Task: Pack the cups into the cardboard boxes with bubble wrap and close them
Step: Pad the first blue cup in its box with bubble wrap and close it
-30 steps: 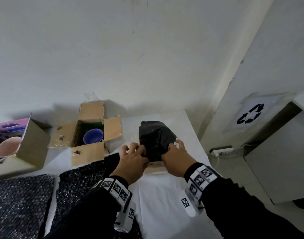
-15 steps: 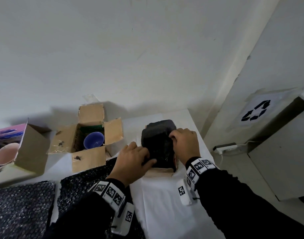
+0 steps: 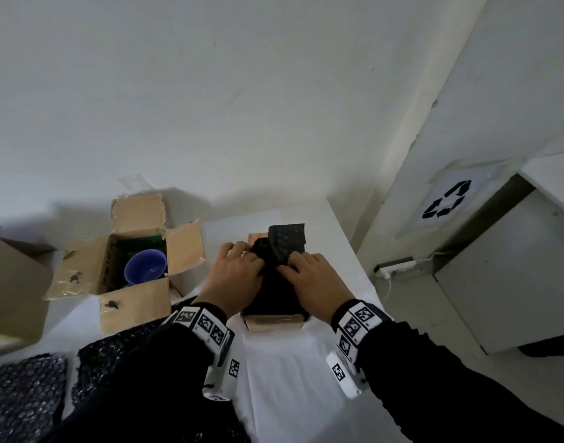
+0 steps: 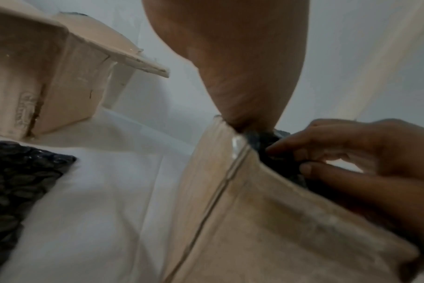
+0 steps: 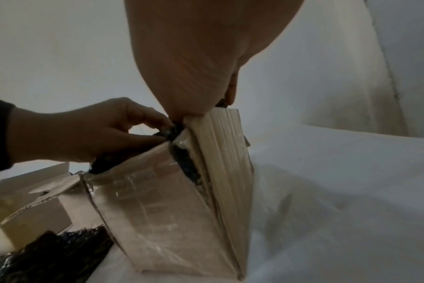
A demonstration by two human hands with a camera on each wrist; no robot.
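At the centre of the head view, the left hand (image 3: 234, 276) and right hand (image 3: 316, 279) both pinch black bubble wrap (image 3: 284, 251) with curled fingers, atop the small brown cardboard box (image 3: 271, 322) on the white table (image 3: 290, 378). A blue ceramic cup (image 3: 145, 271) sits inside the open cardboard box (image 3: 133, 306) at centre left.

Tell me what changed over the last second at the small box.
The black bubble-wrap bundle has gone down into the small cardboard box; only one corner still sticks up. Both hands, left hand and right hand, moved onto its top, pushing it in. The open cardboard box with the blue cup stayed put.
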